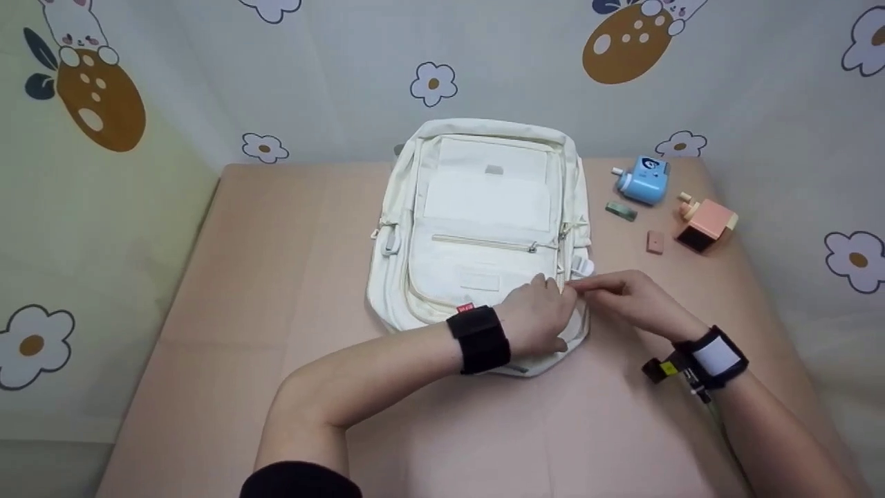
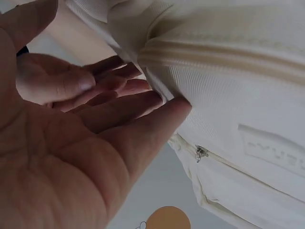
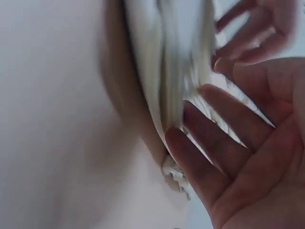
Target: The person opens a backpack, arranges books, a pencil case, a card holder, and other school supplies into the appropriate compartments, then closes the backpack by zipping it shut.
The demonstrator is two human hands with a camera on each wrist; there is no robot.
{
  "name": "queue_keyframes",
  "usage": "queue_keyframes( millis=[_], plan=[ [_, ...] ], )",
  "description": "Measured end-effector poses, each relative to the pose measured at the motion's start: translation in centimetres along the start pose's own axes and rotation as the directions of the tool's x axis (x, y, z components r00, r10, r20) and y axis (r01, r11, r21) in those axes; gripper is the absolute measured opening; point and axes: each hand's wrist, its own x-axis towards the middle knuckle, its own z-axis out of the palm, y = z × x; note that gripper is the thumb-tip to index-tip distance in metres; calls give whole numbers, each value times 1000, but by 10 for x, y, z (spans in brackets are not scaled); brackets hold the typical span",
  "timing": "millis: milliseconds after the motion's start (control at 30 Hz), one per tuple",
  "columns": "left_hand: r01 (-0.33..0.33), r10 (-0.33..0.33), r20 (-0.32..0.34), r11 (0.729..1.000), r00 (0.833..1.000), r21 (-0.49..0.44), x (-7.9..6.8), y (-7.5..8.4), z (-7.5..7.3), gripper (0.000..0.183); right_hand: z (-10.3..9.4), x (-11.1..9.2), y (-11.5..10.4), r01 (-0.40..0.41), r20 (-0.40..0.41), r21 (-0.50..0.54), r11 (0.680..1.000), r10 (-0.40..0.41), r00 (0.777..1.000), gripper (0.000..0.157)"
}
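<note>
A cream backpack (image 1: 494,200) lies front side up on the table, its top toward the back wall. My left hand (image 1: 539,315) reaches across its lower right front; in the left wrist view its fingertips (image 2: 178,109) press the ribbed fabric below a beige zipper (image 2: 214,59). From the right, my right hand (image 1: 632,297) meets the bag's side edge, close to the left fingertips. Its fingers (image 3: 221,138) are stretched out along the bag's side in the right wrist view, with the thumb apart from them. A silver zipper pull (image 2: 201,153) hangs on the front pocket.
Right of the backpack stand a blue crank pencil sharpener (image 1: 646,183) and a pink one (image 1: 709,223). A green block (image 1: 621,211) and a small pink block (image 1: 655,242) lie near them. A patterned curtain (image 1: 346,83) surrounds the table (image 1: 276,277).
</note>
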Motion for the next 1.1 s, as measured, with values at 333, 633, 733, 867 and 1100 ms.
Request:
queue_keyframes(
  millis=[333,633,733,867,1100],
  plan=[
    [31,-33,7,978,999,208,6,11,14,76,-31,44,14,-233,-181,-148,961,205,962,34],
    [-10,12,-6,978,1000,208,5,11,17,61,-29,68,29,-288,-107,-43,957,282,953,38],
    [-18,18,3,978,1000,208,5,11,17,61,-29,69,30,-328,-103,-15,945,325,940,38],
    [-27,22,27,976,999,214,6,10,17,66,-28,69,31,-358,-99,10,934,357,929,35],
    [-40,33,36,970,999,240,5,9,18,66,-23,67,28,-317,-160,44,947,320,934,23]
  ],
)
